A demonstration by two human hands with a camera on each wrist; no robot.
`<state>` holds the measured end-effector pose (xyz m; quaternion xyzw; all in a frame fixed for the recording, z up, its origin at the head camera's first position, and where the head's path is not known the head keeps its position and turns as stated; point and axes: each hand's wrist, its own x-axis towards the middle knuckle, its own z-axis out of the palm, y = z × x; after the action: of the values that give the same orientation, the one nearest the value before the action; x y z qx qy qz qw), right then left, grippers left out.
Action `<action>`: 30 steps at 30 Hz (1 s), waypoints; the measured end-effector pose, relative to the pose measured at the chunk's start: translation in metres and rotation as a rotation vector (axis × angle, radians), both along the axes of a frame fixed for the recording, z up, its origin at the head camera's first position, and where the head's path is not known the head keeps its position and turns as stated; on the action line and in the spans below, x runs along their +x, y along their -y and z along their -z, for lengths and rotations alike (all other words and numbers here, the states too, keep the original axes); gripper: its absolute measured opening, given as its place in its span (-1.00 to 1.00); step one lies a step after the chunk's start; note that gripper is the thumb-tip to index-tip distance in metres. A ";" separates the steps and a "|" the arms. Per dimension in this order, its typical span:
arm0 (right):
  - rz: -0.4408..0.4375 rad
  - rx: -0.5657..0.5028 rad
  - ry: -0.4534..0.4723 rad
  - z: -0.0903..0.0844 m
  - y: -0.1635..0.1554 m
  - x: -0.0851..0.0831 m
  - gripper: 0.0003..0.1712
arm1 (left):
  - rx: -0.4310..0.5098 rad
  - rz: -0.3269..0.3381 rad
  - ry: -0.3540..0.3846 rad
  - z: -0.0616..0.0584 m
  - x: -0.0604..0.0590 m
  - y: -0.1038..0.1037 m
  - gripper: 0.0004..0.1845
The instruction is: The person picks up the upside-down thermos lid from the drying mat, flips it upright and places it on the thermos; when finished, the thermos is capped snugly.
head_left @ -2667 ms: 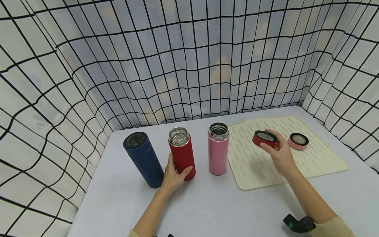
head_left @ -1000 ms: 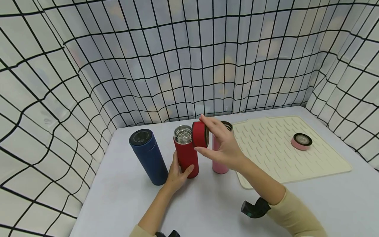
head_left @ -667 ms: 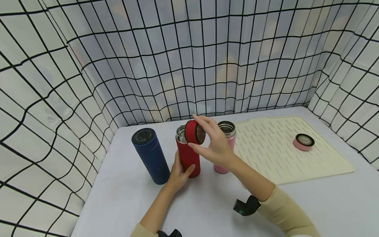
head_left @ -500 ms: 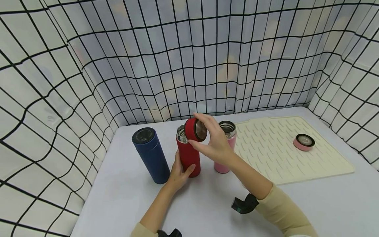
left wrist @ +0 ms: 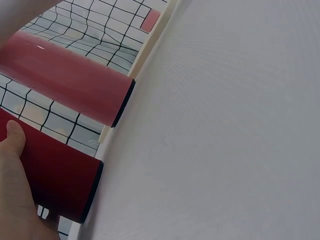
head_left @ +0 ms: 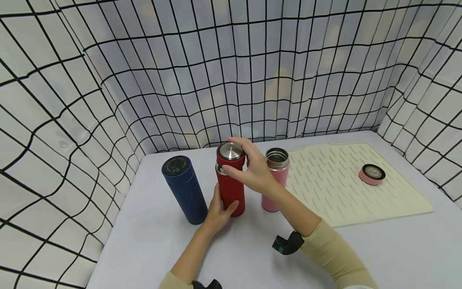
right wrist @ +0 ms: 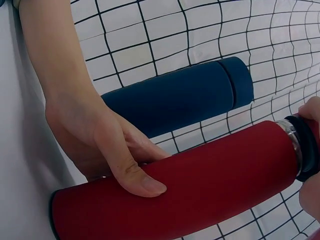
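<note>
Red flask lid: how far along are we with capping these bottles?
Done: the blue flask already wears its lid. In hand: the right hand sets the red lid on the red flask, steadied by the left hand; steel thread shows, so not seated. Left: the pink flask stands open, the pink lid on the mat.

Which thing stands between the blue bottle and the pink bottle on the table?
In the head view, the red bottle stands between the blue bottle and the pink bottle. The left hand grips it.
</note>
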<state>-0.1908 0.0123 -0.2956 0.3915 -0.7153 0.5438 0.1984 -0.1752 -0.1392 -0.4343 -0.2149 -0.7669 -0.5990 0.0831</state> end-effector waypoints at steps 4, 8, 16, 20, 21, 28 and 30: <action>-0.018 -0.024 0.000 0.004 0.002 -0.004 -0.35 | -0.004 -0.007 0.011 0.001 0.000 -0.001 -0.21; -0.018 -0.026 -0.003 0.005 0.004 -0.006 -0.35 | -0.001 -0.006 0.013 0.000 0.000 -0.001 -0.22; 0.005 0.015 -0.007 0.009 0.008 -0.004 -0.37 | 0.007 0.000 0.018 -0.001 0.000 0.000 -0.20; 0.015 0.030 0.023 0.011 0.007 -0.004 -0.37 | 0.004 0.001 0.012 -0.001 0.000 0.000 -0.21; 0.011 0.034 0.041 0.012 0.007 -0.004 -0.36 | 0.004 0.001 0.011 -0.001 0.000 -0.001 -0.21; -0.068 0.015 0.193 0.015 0.007 -0.009 -0.28 | 0.005 -0.008 0.030 0.000 -0.001 0.000 -0.20; -0.086 -0.001 0.228 0.017 0.007 -0.010 -0.27 | 0.006 -0.006 0.031 0.000 -0.001 0.000 -0.21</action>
<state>-0.2005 0.0058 -0.3124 0.3575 -0.7154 0.5932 0.0922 -0.1765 -0.1388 -0.4344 -0.2032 -0.7667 -0.6045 0.0737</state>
